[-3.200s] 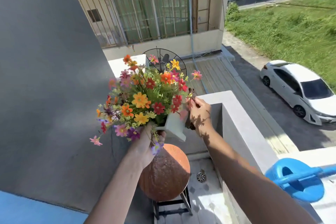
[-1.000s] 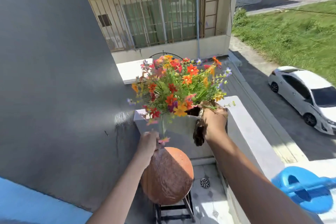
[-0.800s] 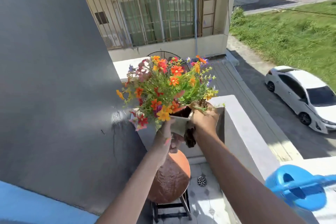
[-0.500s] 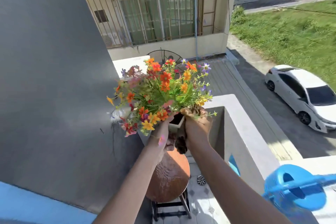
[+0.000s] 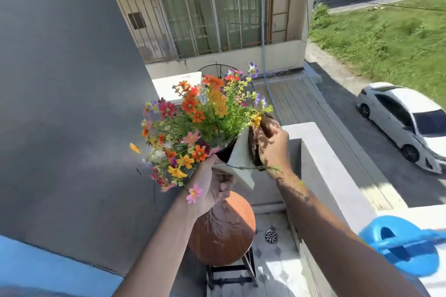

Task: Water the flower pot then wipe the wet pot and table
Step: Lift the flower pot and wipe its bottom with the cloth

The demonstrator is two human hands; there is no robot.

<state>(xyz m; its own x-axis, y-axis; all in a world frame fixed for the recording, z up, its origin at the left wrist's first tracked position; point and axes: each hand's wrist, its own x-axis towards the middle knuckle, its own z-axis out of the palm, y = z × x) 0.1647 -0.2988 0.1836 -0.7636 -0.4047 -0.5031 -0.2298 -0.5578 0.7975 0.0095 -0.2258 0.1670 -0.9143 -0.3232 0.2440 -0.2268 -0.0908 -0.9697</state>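
A white square flower pot (image 5: 241, 164) full of orange, red and yellow flowers (image 5: 202, 118) hangs in the air, tilted to the left, above a small round wooden table (image 5: 229, 231) whose top is wet. My left hand (image 5: 212, 190) grips the pot's lower left side from below. My right hand (image 5: 270, 144) presses a dark brown cloth (image 5: 253, 149) against the pot's right side, fingers curled round the cloth. A blue watering can (image 5: 400, 246) stands on the parapet at the lower right.
A dark grey wall (image 5: 72, 103) fills the left. The white balcony parapet (image 5: 333, 164) runs along the right, with a floor drain (image 5: 270, 236) beside the table. Below lie a roof, a street with a white car (image 5: 407, 123) and grass.
The pot has been turned and tilted between my hands over the table. My right hand with the cloth has shifted up along the pot's right side, and my left hand has regripped lower.
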